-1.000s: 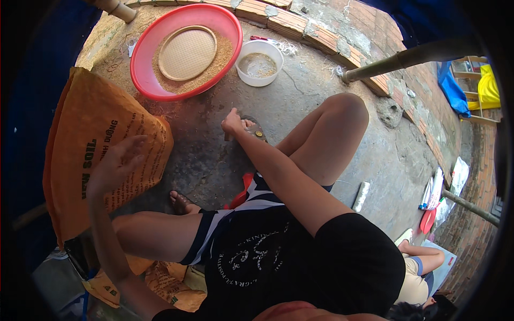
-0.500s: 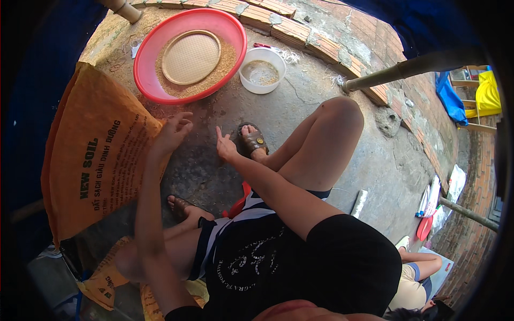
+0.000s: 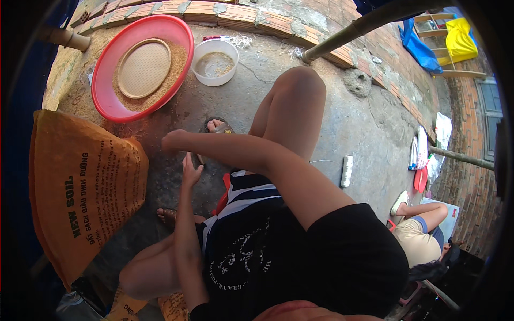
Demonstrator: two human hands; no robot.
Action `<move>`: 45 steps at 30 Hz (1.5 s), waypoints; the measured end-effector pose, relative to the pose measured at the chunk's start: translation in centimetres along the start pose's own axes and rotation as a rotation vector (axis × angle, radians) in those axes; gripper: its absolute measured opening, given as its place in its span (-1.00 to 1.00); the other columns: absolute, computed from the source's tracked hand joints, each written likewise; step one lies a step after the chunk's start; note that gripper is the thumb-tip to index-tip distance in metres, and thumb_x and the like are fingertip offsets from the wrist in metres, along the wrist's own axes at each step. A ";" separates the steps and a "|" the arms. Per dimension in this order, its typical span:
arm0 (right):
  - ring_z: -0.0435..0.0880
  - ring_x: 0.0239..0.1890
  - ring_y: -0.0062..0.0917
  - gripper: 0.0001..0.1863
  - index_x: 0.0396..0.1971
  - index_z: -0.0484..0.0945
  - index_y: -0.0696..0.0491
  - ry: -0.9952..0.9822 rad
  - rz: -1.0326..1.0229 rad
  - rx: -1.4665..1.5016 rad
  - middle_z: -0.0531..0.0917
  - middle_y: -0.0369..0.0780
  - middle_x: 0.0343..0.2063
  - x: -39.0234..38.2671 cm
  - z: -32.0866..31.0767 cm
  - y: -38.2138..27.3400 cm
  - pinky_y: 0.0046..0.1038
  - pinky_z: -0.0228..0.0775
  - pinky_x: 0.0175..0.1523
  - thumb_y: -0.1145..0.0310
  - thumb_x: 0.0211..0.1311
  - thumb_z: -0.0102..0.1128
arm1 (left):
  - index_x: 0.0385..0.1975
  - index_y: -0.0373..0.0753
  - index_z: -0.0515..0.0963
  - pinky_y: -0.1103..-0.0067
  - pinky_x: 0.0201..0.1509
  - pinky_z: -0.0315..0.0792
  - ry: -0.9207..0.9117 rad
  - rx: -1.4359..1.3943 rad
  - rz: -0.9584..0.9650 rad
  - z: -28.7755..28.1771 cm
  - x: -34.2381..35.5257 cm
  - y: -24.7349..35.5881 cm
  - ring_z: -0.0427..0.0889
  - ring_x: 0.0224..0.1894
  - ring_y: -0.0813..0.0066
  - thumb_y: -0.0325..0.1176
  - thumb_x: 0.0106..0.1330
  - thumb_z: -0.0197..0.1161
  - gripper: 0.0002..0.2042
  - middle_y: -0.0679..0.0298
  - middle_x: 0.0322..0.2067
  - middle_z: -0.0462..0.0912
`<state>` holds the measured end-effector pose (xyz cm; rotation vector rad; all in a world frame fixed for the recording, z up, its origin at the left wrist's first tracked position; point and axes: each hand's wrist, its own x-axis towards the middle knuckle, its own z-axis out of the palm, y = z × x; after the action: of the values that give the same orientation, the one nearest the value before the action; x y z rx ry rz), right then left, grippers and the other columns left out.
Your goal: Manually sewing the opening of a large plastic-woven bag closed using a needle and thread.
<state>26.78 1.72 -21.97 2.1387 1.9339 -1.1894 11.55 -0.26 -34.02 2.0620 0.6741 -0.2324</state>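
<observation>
My right arm reaches across to the left, and my right hand [image 3: 174,140] is blurred near the gathered end of a full orange woven sack [image 3: 101,187]. Its fingers cannot be made out. Just below it is my left hand [image 3: 191,170], raised, with thumb and a finger apart; I see nothing held in it. A small brown object close to its fingertips is too unclear to name. Beyond the sack, a large red basin [image 3: 184,80] holds grain or husks [image 3: 122,101], with a round woven tray [image 3: 144,68] lying on top.
A white tub [image 3: 217,80] with some liquid and bits stands beside the basin. Low brickwork [image 3: 235,16] and a bamboo pole [image 3: 348,37] lie beyond. A white roll [image 3: 347,171] is on the concrete floor at right. Another person [image 3: 420,238] sits at lower right.
My right hand has swung left across my left hand toward the sack's end. My left hand has come lower and nearer to me. The whole view has shifted as my head turned.
</observation>
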 end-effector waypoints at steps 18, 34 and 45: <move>0.24 0.11 -0.10 -0.48 0.01 0.30 0.07 1.331 2.000 1.196 0.15 0.10 0.11 -34.2 21.5 31.1 -0.27 0.10 0.18 0.20 0.00 0.00 | 0.11 -0.20 0.21 0.44 -0.08 0.39 0.166 0.204 -0.048 -2.9 0.6 -2.4 0.51 -0.19 0.22 -0.38 0.12 0.14 -0.49 -0.02 -0.05 0.34; 0.31 0.07 -0.30 -0.56 -0.25 0.52 0.22 0.596 2.089 1.162 0.33 -0.12 0.05 -29.3 37.6 27.4 -0.37 0.25 0.08 0.21 -0.11 0.13 | 0.00 -0.24 0.35 0.47 -0.07 0.41 0.062 0.050 -0.108 -2.8 0.5 1.2 0.53 -0.15 0.23 -0.39 0.18 0.08 -0.64 0.01 0.01 0.31; 0.01 0.26 -0.20 -0.30 0.09 0.24 0.00 0.957 1.980 0.861 0.09 -0.06 0.20 -36.7 28.9 26.2 -0.21 0.08 0.20 0.18 -0.18 0.13 | 0.01 -0.24 0.35 0.53 -0.16 0.42 0.079 0.076 -0.195 -4.6 -0.1 -1.0 0.54 -0.19 0.30 -0.37 0.20 0.06 -0.65 0.10 -0.03 0.36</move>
<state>36.74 -49.26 -34.72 3.1238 -1.4796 -0.3102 10.54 3.91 -32.16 2.0874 0.9290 -0.2929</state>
